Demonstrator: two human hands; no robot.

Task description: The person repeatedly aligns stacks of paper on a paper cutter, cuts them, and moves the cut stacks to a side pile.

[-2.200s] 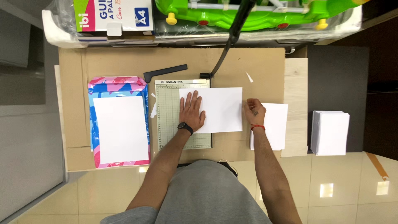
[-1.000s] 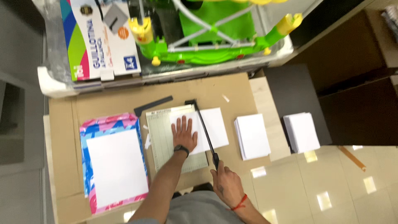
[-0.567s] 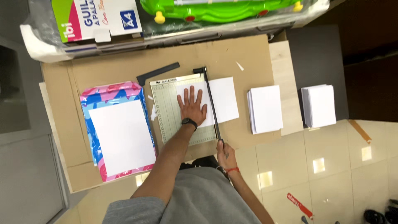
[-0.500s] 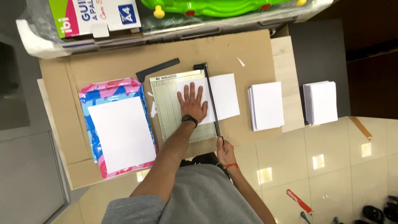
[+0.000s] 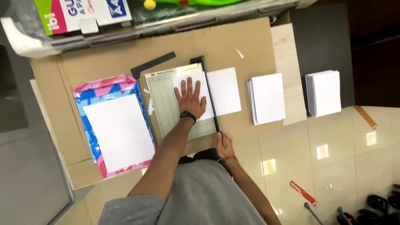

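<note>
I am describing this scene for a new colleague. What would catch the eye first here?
At the centre, the left hand lies flat on a white sheet on the green paper cutter, while the right hand grips the end of the lowered black blade arm. To the left sits a pink and blue paper pack; two white stacks lie on the right.

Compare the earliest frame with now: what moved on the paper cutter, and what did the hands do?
The cutter arm swung from raised to flat along the board edge, across the sheet. The right hand left the paper's right edge and took the arm's handle near the body. The left hand stayed flat on the sheet over the green cutting board. The paper pack looks unmoved.
</note>
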